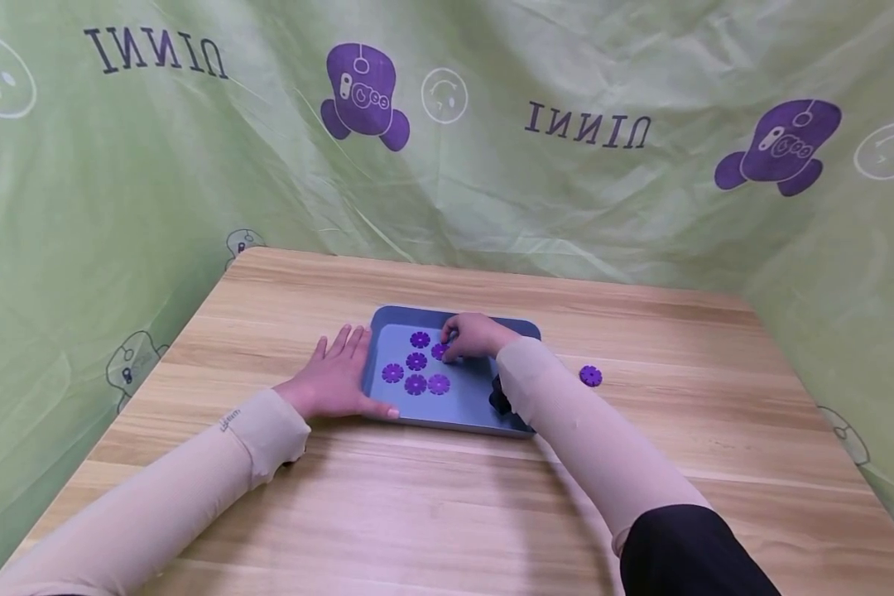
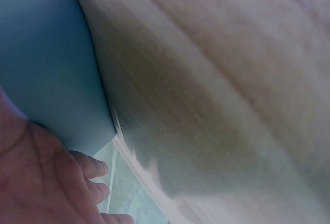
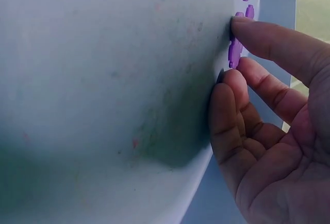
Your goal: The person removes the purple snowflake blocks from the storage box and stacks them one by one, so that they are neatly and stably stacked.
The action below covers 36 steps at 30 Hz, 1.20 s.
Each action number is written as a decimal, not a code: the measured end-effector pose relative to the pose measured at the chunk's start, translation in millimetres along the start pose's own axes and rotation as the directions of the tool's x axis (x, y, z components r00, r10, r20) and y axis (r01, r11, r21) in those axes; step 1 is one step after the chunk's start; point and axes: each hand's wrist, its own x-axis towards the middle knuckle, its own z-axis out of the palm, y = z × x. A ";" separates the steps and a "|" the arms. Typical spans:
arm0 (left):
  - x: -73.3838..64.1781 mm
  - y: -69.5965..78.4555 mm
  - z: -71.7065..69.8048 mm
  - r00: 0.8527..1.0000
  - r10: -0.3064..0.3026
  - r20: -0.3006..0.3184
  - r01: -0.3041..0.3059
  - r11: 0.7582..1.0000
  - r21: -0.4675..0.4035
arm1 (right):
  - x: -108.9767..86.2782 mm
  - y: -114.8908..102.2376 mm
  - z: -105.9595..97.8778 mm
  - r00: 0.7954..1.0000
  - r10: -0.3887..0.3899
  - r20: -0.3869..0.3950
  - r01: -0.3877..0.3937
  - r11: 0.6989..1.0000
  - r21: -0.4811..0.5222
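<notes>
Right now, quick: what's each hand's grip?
Left hand: open, fingers spread, against the blue tray.
Right hand: closed, thumb and finger pinching a purple disc in the tray.

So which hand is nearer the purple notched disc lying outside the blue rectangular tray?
The right hand: it's over the tray, left of that disc. The left hand is farther away, at the tray's left edge.

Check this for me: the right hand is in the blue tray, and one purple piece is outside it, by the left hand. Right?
Not quite: the head view shows that purple piece lying to the right of the blue tray, not by the left hand. The right hand is in the tray.
</notes>
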 end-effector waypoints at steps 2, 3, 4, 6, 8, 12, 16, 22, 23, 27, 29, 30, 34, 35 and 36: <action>0.1 0.3 0.3 1.000 0.000 0.000 0.000 1.000 -0.006 | -0.4 -0.2 0.6 1.000 0.000 -0.004 0.000 1.000 -0.002; 0.1 0.4 0.7 1.000 -0.003 0.003 0.003 1.000 -0.007 | -0.7 -0.1 0.9 1.000 0.000 -0.006 0.000 1.000 0.003; 0.1 0.4 0.9 1.000 -0.001 0.004 0.001 1.000 -0.010 | -1.0 0.1 1.0 1.000 -0.001 -0.009 0.001 1.000 0.004; 0.2 0.9 1.1 1.000 -0.003 0.007 0.003 1.000 -0.009 | -2.1 0.9 1.3 1.000 -0.003 -0.014 0.003 1.000 0.010; 0.2 1.0 1.1 1.000 -0.005 0.008 0.005 1.000 -0.009 | -2.9 2.1 1.4 1.000 -0.005 -0.022 0.006 1.000 0.016; 0.4 1.9 0.3 1.000 -0.002 0.002 0.002 1.000 -0.005 | -4.7 4.0 0.2 0.999 -0.007 -0.035 0.008 0.999 0.039; 0.4 3.0 -0.2 1.000 -0.007 0.003 0.007 1.000 -0.003 | -6.5 4.6 -1.6 0.999 -0.014 -0.037 0.016 0.997 0.072; 0.6 2.7 0.5 1.000 -0.010 0.000 0.010 1.000 -0.014 | -6.8 7.6 -2.3 0.999 -0.028 -0.027 0.031 0.993 0.112; 0.6 2.3 1.0 1.000 -0.009 -0.001 0.009 1.000 -0.016 | -6.9 8.1 -2.4 0.999 -0.033 -0.027 0.036 0.993 0.114; 0.0 -0.2 3.2 1.000 -0.009 -0.007 0.008 1.000 -0.020 | -9.4 8.9 -4.5 0.999 -0.049 -0.025 0.051 0.990 0.133; -0.6 -1.0 3.8 1.000 -0.007 -0.010 0.006 1.000 -0.021 | -10.6 10.1 -6.3 0.999 -0.049 -0.023 0.052 0.987 0.150; -0.7 -1.3 4.0 1.000 -0.006 -0.012 0.005 1.000 -0.022 | -11.1 10.8 -7.6 0.999 -0.045 -0.023 0.048 0.985 0.165; -0.4 -1.7 3.8 1.000 -0.001 -0.016 0.001 1.000 -0.025 | -12.8 15.4 -13.8 0.998 -0.048 -0.029 0.053 0.979 0.197; -0.2 -1.5 3.6 1.000 0.000 -0.017 0.000 1.000 -0.027 | -13.2 16.7 -15.3 0.998 -0.054 -0.032 0.059 0.977 0.207; -0.3 -1.2 3.3 1.000 0.000 -0.018 0.000 1.000 -0.027 | -14.1 17.5 -16.9 0.998 -0.060 -0.037 0.067 0.973 0.220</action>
